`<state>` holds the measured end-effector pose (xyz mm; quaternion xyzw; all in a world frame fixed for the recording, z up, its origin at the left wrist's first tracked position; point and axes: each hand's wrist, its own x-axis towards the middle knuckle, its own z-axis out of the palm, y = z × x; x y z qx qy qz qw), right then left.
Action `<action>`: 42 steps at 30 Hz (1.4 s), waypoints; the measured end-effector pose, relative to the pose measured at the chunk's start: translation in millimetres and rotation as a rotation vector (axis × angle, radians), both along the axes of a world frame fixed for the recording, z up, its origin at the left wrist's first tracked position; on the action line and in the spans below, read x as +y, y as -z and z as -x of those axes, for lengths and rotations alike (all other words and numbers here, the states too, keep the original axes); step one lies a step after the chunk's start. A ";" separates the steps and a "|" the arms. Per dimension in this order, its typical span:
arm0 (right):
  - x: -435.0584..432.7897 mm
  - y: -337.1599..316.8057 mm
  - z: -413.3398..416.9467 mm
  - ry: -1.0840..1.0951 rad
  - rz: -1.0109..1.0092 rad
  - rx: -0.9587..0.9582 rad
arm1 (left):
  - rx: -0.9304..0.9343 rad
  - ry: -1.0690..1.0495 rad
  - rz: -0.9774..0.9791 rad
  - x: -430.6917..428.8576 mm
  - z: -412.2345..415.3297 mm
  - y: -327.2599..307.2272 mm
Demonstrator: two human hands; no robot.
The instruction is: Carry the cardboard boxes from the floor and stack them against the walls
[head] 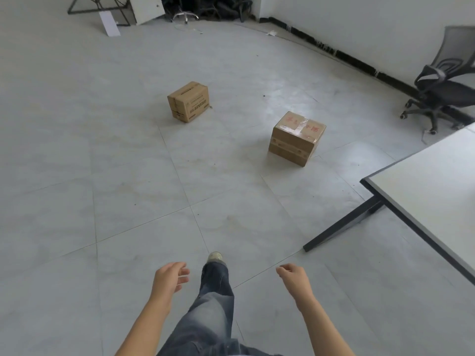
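Two cardboard boxes stand on the grey tiled floor ahead of me. The smaller box (188,101) with black print is at centre left. A taped box with red print (296,137) is to its right, nearer the table. My left hand (168,278) and my right hand (293,276) hang low in front of me, both empty with fingers loosely curled and apart. Both hands are well short of either box. One leg in jeans steps forward between them.
A white table with black legs (421,186) juts in from the right. A black office chair (442,88) stands by the right wall. The white wall with its dark skirting (359,60) runs along the back right. Chair parts and a metal frame (102,6) clutter the far corner.
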<state>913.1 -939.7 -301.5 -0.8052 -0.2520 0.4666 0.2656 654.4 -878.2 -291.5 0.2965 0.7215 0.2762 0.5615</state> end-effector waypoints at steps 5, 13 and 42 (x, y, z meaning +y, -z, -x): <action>103.2 3.3 -30.3 0.014 0.008 -0.032 | -0.047 0.043 -0.019 129.1 -38.9 0.1; 249.9 -31.2 -101.1 0.242 -0.078 -0.048 | -0.073 0.208 -0.075 327.1 -124.8 -25.9; 642.6 18.6 -468.2 0.307 0.026 0.037 | 0.061 0.292 0.117 710.0 -484.3 44.2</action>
